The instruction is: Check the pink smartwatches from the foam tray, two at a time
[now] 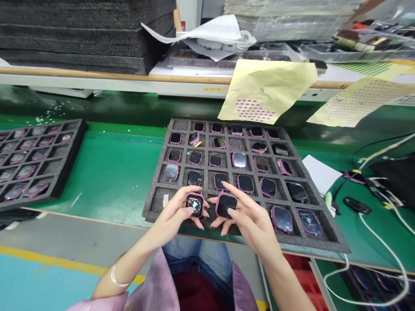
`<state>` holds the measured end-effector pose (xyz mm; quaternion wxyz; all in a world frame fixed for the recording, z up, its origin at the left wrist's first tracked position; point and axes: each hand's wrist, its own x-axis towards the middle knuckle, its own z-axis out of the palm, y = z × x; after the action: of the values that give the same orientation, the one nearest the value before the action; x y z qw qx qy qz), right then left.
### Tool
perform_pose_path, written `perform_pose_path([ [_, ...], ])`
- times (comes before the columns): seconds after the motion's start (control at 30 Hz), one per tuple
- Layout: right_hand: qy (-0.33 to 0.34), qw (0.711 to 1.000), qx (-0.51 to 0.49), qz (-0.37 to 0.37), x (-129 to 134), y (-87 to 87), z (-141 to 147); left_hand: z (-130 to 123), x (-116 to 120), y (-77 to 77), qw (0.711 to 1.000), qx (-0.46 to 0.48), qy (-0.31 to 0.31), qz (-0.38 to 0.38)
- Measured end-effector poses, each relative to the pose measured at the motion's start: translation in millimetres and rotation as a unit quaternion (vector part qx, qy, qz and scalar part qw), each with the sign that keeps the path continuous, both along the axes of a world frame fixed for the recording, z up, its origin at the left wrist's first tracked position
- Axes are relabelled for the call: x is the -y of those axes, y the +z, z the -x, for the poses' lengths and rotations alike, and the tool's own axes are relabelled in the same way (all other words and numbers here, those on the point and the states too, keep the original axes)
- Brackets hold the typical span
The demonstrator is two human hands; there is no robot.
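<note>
My left hand (pixel 177 211) is closed around a smartwatch (pixel 195 203) with a purple case and a lit watch face; the thumb rests on its lower screen. Beside it, my right hand (pixel 249 211) grips a second smartwatch (pixel 226 204), purple-cased with a dark screen, thumb at its lower right corner. Neither watch shows a strap. Both are held over the front edge of a dark grey foam tray (pixel 155 203). Many of the tray's compartments hold similar watches, such as a dark one (pixel 245 183) and a bright-screened one (pixel 239 160).
Another foam tray (pixel 69 160) of watches lies at the left on the green table (pixel 113 168). Yellow sheets (pixel 269 86) hang from the shelf edge (pixel 123 86) behind. Black foam blocks (pixel 74 39) are stacked above. White cables (pixel 382 242) and a small black device (pixel 356 205) lie at the right.
</note>
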<state>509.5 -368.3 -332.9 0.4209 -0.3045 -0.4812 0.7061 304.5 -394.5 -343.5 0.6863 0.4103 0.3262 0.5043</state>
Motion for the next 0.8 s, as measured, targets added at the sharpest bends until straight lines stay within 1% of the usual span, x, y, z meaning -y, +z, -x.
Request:
perform_pose_path([
  [0.3,-0.020,0.999,0.031,-0.018,2.2,-2.3,2.4,-1.3,1.3,2.9,1.000,-0.021,0.001,-0.006],
  [0.4,-0.012,0.999,0.040,-0.027,1.4,-0.4,2.3,-3.2,2.3,4.8,0.997,-0.067,0.021,-0.013],
  [0.53,0.040,0.999,0.019,-0.032,-1.2,4.1,-1.3,-5.9,4.5,7.5,0.982,-0.174,0.070,-0.021],
  [0.6,0.051,0.998,0.017,-0.034,-1.9,4.8,-3.1,-6.4,5.5,8.1,0.975,-0.201,0.088,-0.027],
  [0.67,0.051,0.998,0.030,-0.033,-2.1,4.3,-4.1,-6.1,6.0,7.9,0.973,-0.212,0.093,-0.028],
  [0.8,0.047,0.997,0.044,-0.032,-2.0,2.6,-4.5,-4.3,5.9,6.7,0.971,-0.225,0.074,-0.020],
])
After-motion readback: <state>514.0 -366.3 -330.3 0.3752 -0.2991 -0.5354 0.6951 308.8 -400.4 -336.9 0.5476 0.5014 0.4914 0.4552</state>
